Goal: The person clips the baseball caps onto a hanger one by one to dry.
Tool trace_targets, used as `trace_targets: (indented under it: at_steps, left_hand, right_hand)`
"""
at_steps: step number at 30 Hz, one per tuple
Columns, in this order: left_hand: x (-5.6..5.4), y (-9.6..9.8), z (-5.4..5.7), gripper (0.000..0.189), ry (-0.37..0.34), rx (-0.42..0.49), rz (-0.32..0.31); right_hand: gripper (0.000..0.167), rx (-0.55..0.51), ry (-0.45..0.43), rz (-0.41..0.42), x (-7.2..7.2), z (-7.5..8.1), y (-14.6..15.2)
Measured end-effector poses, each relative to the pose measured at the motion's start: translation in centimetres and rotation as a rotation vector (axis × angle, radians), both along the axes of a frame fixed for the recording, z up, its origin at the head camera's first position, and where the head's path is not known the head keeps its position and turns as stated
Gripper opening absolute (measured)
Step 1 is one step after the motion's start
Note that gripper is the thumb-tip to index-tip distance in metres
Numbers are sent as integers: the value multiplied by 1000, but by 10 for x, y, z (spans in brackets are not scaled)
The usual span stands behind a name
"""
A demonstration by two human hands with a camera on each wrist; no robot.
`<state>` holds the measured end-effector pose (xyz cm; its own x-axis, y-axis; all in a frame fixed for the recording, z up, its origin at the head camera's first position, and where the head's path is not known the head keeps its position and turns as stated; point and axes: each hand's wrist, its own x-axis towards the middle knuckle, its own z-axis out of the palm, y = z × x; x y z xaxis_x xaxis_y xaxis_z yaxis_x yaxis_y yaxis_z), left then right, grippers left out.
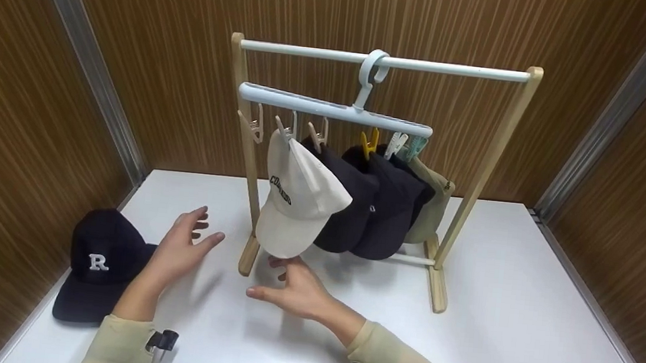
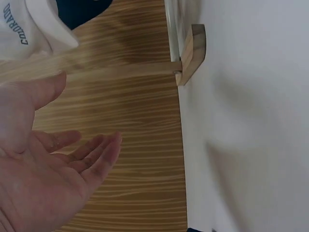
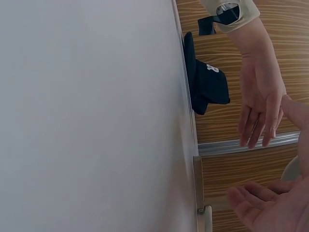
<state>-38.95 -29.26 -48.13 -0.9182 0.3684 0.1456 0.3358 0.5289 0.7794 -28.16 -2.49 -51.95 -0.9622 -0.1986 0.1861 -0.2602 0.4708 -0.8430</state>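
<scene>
My left hand [image 1: 181,251] hovers between a dark cap [image 1: 108,253] with a white R and the rack, fingers relaxed and nothing in them. In the left wrist view its palm [image 2: 43,179] shows bare. My right hand [image 1: 301,289] is just below the brim of a white cap [image 1: 298,194], thumb spread from the fingers, holding nothing. Dark lettering marks the white cap, which hangs from a clip [image 1: 285,127] on a light blue hanger [image 1: 330,108]. Behind it hang several dark caps [image 1: 382,211] and an olive-beige cap [image 1: 430,209].
The hanger hooks over the white bar [image 1: 452,69] of a wooden-sided rack [image 1: 483,179] and tilts down to the right. An unused pinkish clip [image 1: 254,124] is at its left end. Wood-grain walls [image 1: 154,23] enclose the white table [image 1: 511,318] on three sides.
</scene>
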Motion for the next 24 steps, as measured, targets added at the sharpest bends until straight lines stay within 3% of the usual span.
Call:
trace_targets:
  at_steps: [8,19,24]
  left_hand:
    - [-8,-18,7,81,-22,1,38]
    - [-19,-42,11,75,33,28,64]
    - [-23,-53,13,77,26,64,94]
  right_hand:
    - [91,35,-12,-24,-6,0,-13]
    - [92,71,-31,-36,-14,2,-25]
    - [93,68,-70,-43,-17,3,-30]
